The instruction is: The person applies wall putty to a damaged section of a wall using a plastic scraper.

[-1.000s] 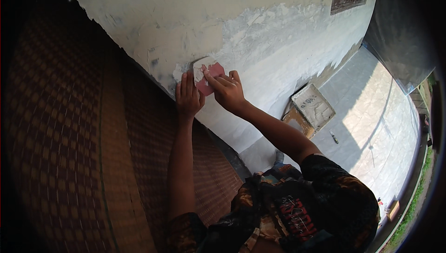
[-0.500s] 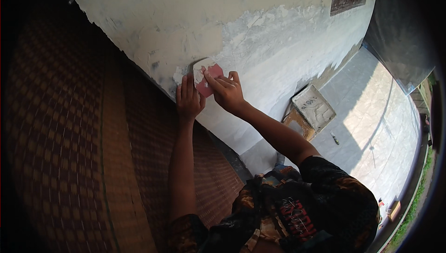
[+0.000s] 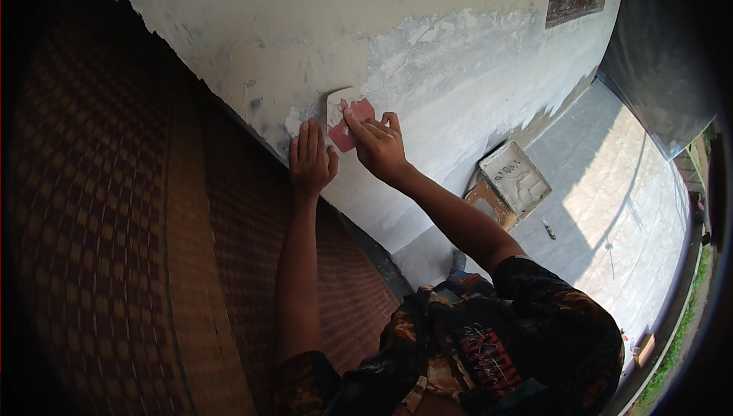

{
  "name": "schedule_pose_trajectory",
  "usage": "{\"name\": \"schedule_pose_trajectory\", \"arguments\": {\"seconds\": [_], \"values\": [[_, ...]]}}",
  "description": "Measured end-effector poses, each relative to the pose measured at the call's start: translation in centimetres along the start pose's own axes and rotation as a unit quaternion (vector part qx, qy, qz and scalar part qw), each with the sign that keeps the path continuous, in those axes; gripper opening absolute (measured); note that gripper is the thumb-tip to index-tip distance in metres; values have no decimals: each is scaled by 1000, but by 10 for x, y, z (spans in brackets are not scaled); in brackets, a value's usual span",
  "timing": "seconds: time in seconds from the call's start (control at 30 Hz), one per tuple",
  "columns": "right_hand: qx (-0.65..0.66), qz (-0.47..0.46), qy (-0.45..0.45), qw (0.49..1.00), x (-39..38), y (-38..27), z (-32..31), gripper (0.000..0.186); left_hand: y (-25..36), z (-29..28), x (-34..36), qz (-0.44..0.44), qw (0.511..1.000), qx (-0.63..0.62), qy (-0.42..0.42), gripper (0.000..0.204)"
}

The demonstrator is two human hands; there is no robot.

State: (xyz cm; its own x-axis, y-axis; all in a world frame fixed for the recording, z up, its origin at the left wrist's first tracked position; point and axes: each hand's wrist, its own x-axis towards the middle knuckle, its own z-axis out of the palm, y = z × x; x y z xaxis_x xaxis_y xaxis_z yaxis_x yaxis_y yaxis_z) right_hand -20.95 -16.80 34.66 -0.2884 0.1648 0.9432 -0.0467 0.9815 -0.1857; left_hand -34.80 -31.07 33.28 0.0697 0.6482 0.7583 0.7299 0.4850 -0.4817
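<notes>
The right hand (image 3: 381, 148) hides part of the scraper (image 3: 361, 112) (reddish).

Your left forearm (image 3: 298, 282) rises almost straight up the view, and your left hand (image 3: 309, 160) is spread flat with its back toward you, the fingers close together and pointing upward, the thumb set off to the right. Your right arm (image 3: 458, 217) slants from the lower right up to the left, nearly straight. Your right hand (image 3: 379, 148) is closed in a grip, one digit stretched up and leftward, another bent at its right side. Your two hands sit near each other without touching.
</notes>
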Motion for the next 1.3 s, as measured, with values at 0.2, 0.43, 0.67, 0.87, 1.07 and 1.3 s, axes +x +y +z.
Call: {"name": "schedule_pose_trajectory", "arguments": {"seconds": [0.2, 0.43, 0.67, 0.87, 1.07, 1.3], "values": [[-54, 0, 93, 994, 71, 33, -16, 60, 1, -1, 5, 6, 1000, 7, 12, 57], [20, -23, 12, 999, -10, -3, -3, 60, 0, -1, 0, -3, 1000, -6, 7, 56], [-41, 8, 75, 996, 76, 26, -16, 56, 2, -2, 5, -7, 1000, 20, 11, 53], [7, -26, -6, 1000, -7, -2, 5, 57, -2, 2, -3, -3, 1000, -15, -1, 56], [-17, 9, 86, 996, 68, 14, -18, 58, 1, 2, 2, -1, 1000, 0, 10, 56], [2, -18, 8, 1000, 7, -15, 10, 62, -1, 3, -3, 0, 1000, 4, 20, 56]]}}
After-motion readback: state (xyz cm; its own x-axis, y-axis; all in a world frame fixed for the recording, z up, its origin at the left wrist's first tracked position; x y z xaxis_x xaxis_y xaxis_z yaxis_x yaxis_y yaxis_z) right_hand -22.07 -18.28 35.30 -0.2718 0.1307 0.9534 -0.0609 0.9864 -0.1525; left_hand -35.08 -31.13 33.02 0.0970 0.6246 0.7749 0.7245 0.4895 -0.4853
